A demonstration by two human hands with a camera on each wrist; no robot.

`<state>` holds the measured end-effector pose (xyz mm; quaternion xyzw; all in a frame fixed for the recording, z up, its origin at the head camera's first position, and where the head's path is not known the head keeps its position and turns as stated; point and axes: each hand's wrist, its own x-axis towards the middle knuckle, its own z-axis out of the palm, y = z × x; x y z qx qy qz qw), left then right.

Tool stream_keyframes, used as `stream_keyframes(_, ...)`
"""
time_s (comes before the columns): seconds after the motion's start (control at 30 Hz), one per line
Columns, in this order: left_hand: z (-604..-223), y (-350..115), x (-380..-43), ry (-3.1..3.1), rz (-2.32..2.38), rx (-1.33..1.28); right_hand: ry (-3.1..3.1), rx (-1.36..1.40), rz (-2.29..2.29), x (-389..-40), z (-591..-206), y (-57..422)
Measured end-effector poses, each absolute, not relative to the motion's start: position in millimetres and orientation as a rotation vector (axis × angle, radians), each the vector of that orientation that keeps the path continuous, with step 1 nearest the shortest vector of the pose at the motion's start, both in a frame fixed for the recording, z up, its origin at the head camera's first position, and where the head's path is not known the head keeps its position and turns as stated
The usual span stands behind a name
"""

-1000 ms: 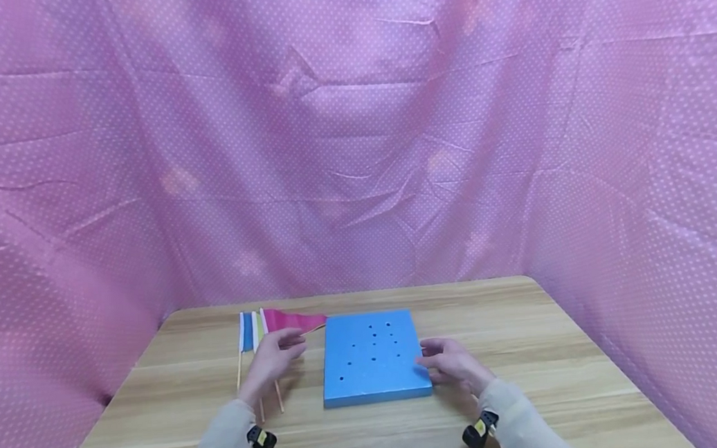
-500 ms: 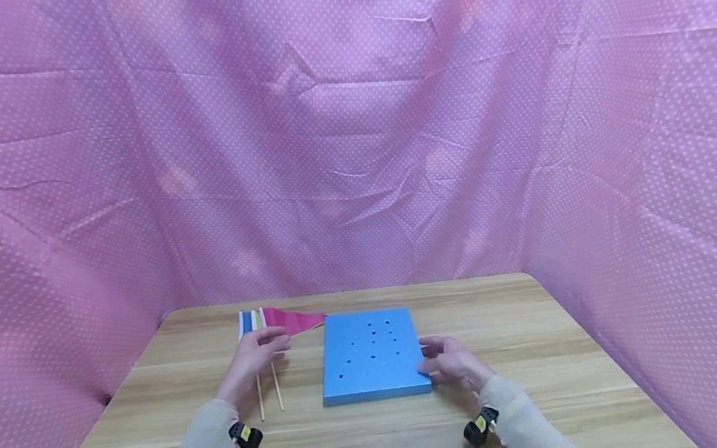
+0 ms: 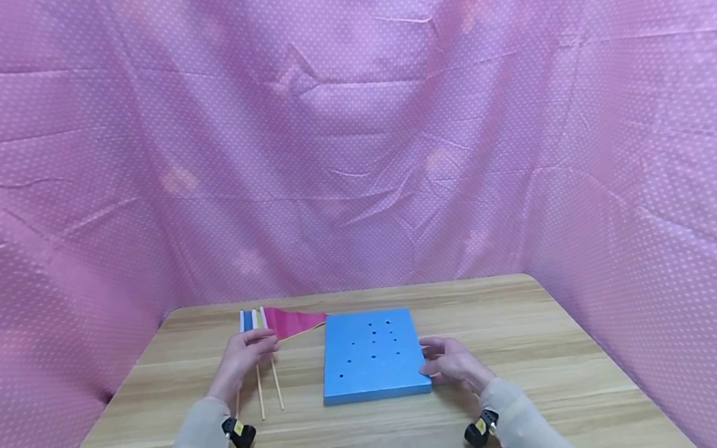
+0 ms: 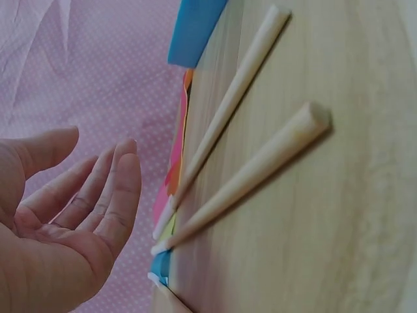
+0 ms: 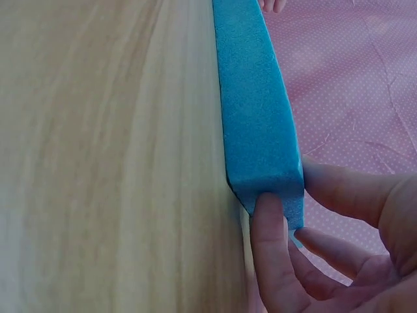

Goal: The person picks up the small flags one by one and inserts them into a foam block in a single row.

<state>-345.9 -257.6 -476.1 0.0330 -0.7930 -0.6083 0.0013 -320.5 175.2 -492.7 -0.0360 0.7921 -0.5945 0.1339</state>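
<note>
A blue perforated board (image 3: 369,376) lies flat on the table. My right hand (image 3: 456,363) holds it by the right edge: in the right wrist view the thumb (image 5: 342,189) lies at the upper edge and a fingertip (image 5: 267,212) presses the side near the corner. To the board's left lie three small flags on wooden sticks: a pink pennant (image 3: 293,322), a yellow-green flag (image 3: 260,320) and a blue flag (image 3: 248,320). Over their sticks hovers my left hand (image 3: 242,359), fingers relaxed and holding nothing. It partly hides the flags in the head view.
Light wood-grain table (image 3: 496,311) stretches around the board on all sides. Pink dotted cloth (image 3: 353,148) hangs behind it and along both sides. The pink pennant's tip reaches the board's far left corner.
My left hand has moved left, away from the board, and now hangs over the flag sticks. My right hand has stayed at the board's edge, its thumb shifting slightly.
</note>
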Motion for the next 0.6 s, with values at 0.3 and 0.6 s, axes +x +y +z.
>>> stream_keyframes(0.3,-478.4,-265.2,-347.3,-2.508,-1.914,0.26,2.299,-0.144,-1.71,-321.1,-493.7,176.9)
stream_keyframes(0.6,-478.8,-267.0,-348.9,-2.467,-2.002,0.403,2.273,-0.173,-1.723,-319.6,-492.4,178.2)
